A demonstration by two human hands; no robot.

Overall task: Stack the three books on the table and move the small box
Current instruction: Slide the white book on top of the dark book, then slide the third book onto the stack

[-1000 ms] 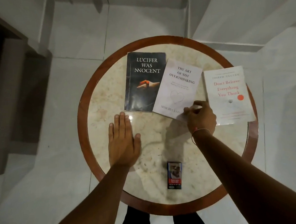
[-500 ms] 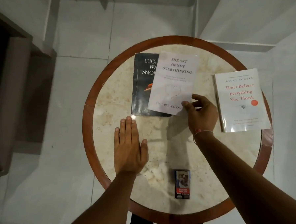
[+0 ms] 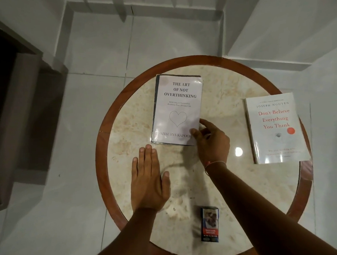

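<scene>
The pale book "The Art of Not Overthinking" (image 3: 177, 109) lies flat on top of the black book (image 3: 156, 108), of which only a dark strip shows along the left and near edges. My right hand (image 3: 210, 142) pinches the pale book's near right corner between thumb and fingers. My left hand (image 3: 149, 179) rests flat on the table, fingers together, just short of the stack. The white book "Don't Believe Everything You Think" (image 3: 275, 127) lies alone at the right. The small box (image 3: 209, 223) lies near the front edge.
The round marble table (image 3: 225, 192) has a brown wooden rim (image 3: 102, 150). Pale floor tiles surround it. A dark wooden piece of furniture (image 3: 13, 96) stands to the left. The white book's near right corner reaches the table rim.
My right hand slid the pale book leftward from beside the black book until it lies squarely on top, covering it. My left hand stayed flat on the table.
</scene>
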